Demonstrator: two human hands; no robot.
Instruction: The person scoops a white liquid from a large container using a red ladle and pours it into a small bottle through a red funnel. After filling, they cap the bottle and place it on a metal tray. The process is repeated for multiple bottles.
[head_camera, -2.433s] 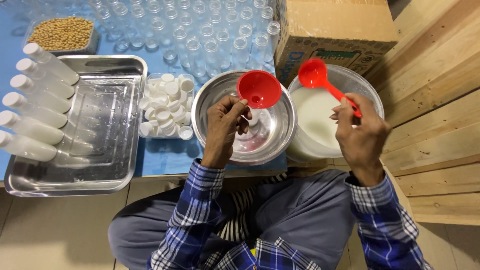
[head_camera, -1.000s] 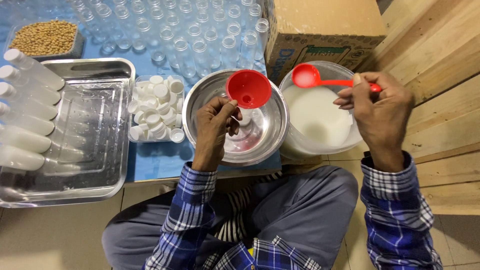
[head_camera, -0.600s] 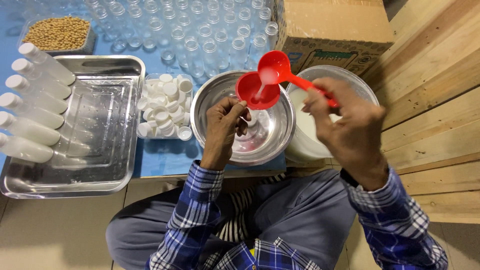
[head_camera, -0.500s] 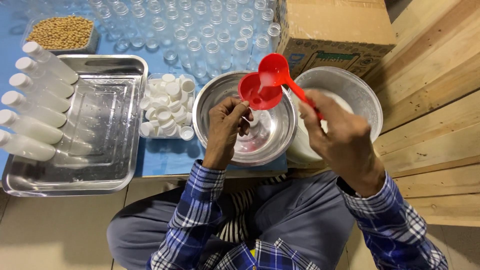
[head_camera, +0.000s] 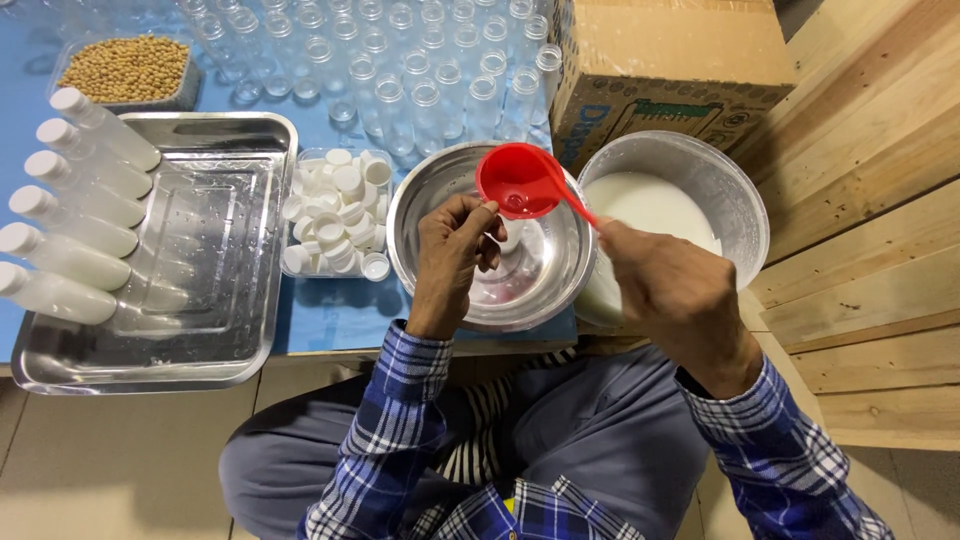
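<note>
My left hand (head_camera: 455, 250) grips a small clear bottle, mostly hidden, with a red funnel on it, over the empty steel bowl (head_camera: 415, 235). My right hand (head_camera: 670, 295) holds a red ladle (head_camera: 520, 180) by its handle. The ladle's scoop is tipped right over the funnel and covers most of it. Just right of the steel bowl stands a second steel bowl (head_camera: 742, 205) holding white liquid (head_camera: 650, 205).
A steel tray (head_camera: 200, 300) at the left carries several filled, capped white bottles (head_camera: 70, 220). A tub of white caps (head_camera: 335, 210) sits beside it. Empty clear bottles (head_camera: 420, 60), a tub of soybeans (head_camera: 125, 68), a cardboard box (head_camera: 670, 60) and wooden planks (head_camera: 870, 200) surround the blue table.
My right hand has carried the ladle from over the bowl of white liquid leftward to the funnel and tipped it there. My left hand has stayed in place over the steel bowl.
</note>
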